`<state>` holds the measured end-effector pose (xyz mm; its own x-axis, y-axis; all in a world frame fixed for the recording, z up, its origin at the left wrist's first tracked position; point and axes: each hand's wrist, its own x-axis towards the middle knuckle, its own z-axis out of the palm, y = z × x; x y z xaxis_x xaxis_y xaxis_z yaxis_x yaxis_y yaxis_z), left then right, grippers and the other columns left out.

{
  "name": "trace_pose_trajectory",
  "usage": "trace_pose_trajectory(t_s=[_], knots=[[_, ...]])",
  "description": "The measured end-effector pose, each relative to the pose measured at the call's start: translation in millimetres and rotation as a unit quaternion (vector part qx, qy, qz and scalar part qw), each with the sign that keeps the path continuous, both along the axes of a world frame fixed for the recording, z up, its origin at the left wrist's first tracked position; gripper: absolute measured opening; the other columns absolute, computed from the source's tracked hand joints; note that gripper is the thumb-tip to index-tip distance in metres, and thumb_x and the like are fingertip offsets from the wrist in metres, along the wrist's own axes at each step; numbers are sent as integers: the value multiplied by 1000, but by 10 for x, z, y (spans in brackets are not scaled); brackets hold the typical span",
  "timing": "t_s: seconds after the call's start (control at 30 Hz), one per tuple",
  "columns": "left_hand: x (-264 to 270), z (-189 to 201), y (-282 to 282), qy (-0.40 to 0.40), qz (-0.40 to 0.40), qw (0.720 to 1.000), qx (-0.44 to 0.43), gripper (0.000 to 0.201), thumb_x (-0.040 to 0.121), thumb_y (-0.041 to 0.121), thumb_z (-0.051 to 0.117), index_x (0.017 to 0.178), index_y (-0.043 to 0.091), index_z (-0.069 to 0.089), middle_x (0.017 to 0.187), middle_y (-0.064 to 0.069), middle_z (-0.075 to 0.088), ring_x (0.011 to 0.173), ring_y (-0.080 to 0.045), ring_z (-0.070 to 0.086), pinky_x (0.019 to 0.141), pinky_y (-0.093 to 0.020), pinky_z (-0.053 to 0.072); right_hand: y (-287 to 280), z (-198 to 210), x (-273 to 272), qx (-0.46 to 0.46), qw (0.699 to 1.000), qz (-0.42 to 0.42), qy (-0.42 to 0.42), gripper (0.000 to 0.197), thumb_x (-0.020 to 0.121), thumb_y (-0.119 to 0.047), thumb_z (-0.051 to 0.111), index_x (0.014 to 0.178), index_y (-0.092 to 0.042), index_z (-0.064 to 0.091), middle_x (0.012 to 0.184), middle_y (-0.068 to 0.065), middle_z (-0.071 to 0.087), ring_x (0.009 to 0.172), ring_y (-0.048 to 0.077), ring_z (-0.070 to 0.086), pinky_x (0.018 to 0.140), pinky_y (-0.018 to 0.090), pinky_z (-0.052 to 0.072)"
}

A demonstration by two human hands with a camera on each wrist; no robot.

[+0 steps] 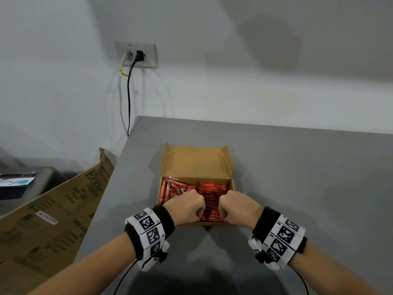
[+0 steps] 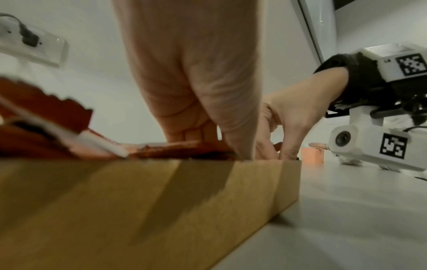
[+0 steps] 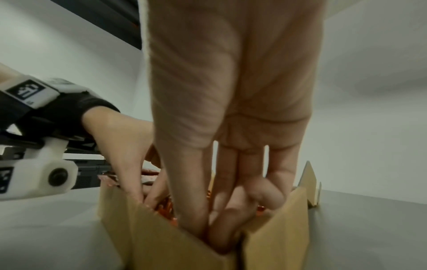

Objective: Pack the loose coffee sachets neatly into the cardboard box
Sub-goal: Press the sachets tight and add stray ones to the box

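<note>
An open cardboard box [image 1: 232, 184] sits on the grey table [image 1: 297, 177], its lid [image 1: 195, 160] folded back. Red coffee sachets fill it: a jumbled bunch [image 1: 172, 187] on the left, a neat row [image 1: 212, 191] on the right. My left hand [image 1: 187, 207] and right hand [image 1: 238, 207] are side by side at the box's near edge, fingers curled down into the row. In the left wrist view my left hand [image 2: 208, 118] pinches sachets [image 2: 173, 146] above the box wall [image 2: 161, 201]. The right wrist view has my right hand [image 3: 231, 182] inside the box wall [image 3: 175, 246], thumb and curled fingers among sachets [image 3: 165, 206].
A large printed brown carton [image 1: 53, 213] leans against the table's left edge. A wall socket [image 1: 136, 55] with two cables hangs above that corner. A dark device [image 1: 21, 184] lies far left. Bare grey tabletop lies right of and in front of the box.
</note>
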<state>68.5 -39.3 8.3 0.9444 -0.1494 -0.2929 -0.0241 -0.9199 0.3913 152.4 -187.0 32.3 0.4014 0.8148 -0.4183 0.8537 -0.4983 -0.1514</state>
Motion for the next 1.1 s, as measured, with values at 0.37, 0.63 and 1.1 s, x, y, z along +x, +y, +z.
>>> trace_pose_trajectory(t_s=[0.37,0.63,1.1], knots=[[48,373,693,-102,112,988,-40,11,83,20,69,90,12,71,92,0,70,77,-2,60,74,-15,50,-58,72,13,71,997,-32,25,9,83,-22,64,85,-17,72,90,-2,71,84,15,65,75,27,51],[90,114,773,-102,125,986,36,19,87,16,62,106,13,66,112,-2,62,101,-14,58,88,-22,46,97,-17,-66,48,999,8,23,18,81,-5,58,88,-14,73,97,1,70,90,23,64,75,29,49],[63,55,713,-127,101,982,101,26,96,27,49,111,14,66,111,-1,52,105,-15,49,89,-27,43,107,76,113,39,995,-18,87,7,77,-7,69,82,-7,74,93,3,71,84,17,66,78,27,54]])
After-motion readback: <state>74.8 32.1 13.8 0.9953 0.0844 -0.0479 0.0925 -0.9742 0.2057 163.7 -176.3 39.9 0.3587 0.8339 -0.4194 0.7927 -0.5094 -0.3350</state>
